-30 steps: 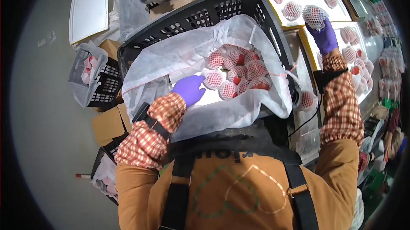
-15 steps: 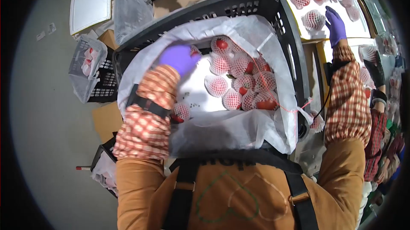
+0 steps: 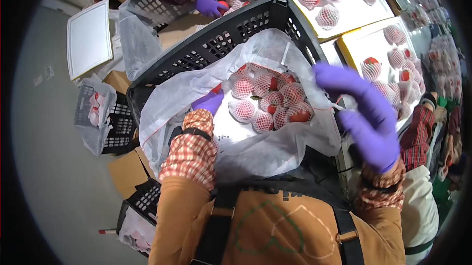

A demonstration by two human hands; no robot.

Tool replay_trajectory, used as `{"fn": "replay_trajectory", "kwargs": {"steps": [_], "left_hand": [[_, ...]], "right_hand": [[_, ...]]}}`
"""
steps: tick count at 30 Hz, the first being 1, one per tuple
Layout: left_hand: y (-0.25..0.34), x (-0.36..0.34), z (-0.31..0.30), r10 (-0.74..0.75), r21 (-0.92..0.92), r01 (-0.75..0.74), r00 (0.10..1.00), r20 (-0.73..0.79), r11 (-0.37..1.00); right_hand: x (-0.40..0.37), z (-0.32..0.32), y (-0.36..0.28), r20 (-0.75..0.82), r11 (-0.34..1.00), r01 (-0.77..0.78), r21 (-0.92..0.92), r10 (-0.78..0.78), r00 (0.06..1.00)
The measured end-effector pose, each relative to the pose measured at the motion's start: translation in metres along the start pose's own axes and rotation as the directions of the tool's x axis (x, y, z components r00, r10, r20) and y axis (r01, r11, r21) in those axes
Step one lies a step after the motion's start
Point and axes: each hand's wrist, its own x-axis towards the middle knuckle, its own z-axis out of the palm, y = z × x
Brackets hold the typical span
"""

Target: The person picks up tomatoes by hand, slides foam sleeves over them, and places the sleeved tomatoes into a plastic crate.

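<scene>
A black plastic crate (image 3: 221, 38) lined with white fabric (image 3: 187, 83) stands in front of me. Inside it lies a heap of red fruits in white foam nets (image 3: 270, 100). My left hand (image 3: 209, 101), in a purple glove, is down inside the crate by the liner's left wall. Its fingers are curled around a netted fruit (image 3: 217, 88), of which only a red sliver shows. My right hand (image 3: 364, 117), also gloved purple, hangs in the air over the crate's right rim with fingers spread and nothing in it.
Two lit tables (image 3: 354, 9) (image 3: 388, 48) at the back right carry netted fruits. Another person's purple-gloved hand (image 3: 209, 4) reaches into a second crate behind. A co-worker's plaid sleeve (image 3: 418, 137) is at right. A white lid (image 3: 88, 38), a lined crate (image 3: 98, 117) and a cardboard box (image 3: 125, 159) stand left.
My right hand has come back from the lit table, empty, to above the crate's right rim. My left hand has drawn back from the crate's far wall toward me.
</scene>
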Motion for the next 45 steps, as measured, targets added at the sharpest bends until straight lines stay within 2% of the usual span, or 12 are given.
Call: {"fn": "replay_trajectory", "kwargs": {"steps": [1,5,8,11,13,17,25,31,37,39,41,45], "left_hand": [[0.007,-0.015,-0.007,0.114,-0.173,-0.092,0.986,0.123,0.981],[0.048,-0.114,-0.027,0.467,-0.316,-0.541,0.838,-0.284,0.779],[0.079,-0.188,-0.060,0.540,-0.549,-0.585,0.799,-0.265,0.597],[0.085,-0.227,-0.088,0.662,-0.323,-0.814,0.581,-0.473,0.483],[0.081,-0.242,-0.092,0.597,-0.429,-0.784,0.621,-0.509,0.449],[0.067,-0.259,-0.092,0.575,-0.104,-0.781,0.536,-0.619,0.616],[0.034,-0.258,-0.080,0.432,-0.171,-0.739,0.547,-0.717,0.652],[0.031,-0.273,-0.098,0.457,-0.476,-0.802,0.596,-0.660,0.360],[0.025,-0.269,-0.101,0.478,-0.774,-0.632,0.666,-0.572,-0.045],[0.022,-0.269,-0.101,0.468,-0.885,-0.330,0.757,-0.456,-0.327],[0.018,-0.264,-0.098,0.505,-0.886,-0.183,0.764,-0.402,-0.427],[0.025,-0.264,-0.093,0.554,-0.851,0.001,0.759,-0.341,-0.525]], "right_hand": [[-0.009,0.013,0.005,0.015,0.999,0.046,0.024,-0.046,0.999],[-0.026,0.058,0.032,-0.018,0.989,-0.111,0.099,0.114,0.993],[-0.033,0.088,0.056,-0.080,0.985,-0.159,0.064,0.164,0.983],[-0.031,0.118,0.068,-0.081,0.991,-0.126,0.054,0.130,0.988],[-0.023,0.131,0.064,0.032,0.888,-0.155,0.432,0.157,0.987],[-0.014,0.150,0.048,0.050,0.869,-0.217,0.444,0.218,0.975],[-0.004,0.175,0.061,-0.026,0.950,0.255,-0.181,-0.264,0.964],[-0.006,0.181,0.041,-0.032,0.930,0.311,-0.198,-0.323,0.946],[0.002,0.138,0.047,0.135,0.961,-0.277,0.002,0.274,0.952],[-0.010,0.125,0.051,0.229,0.931,-0.327,0.161,0.287,0.930],[-0.027,0.122,0.057,0.302,0.498,-0.329,0.802,0.136,0.944],[-0.042,0.145,0.068,0.391,0.078,-0.383,0.920,-0.187,0.901]]}}
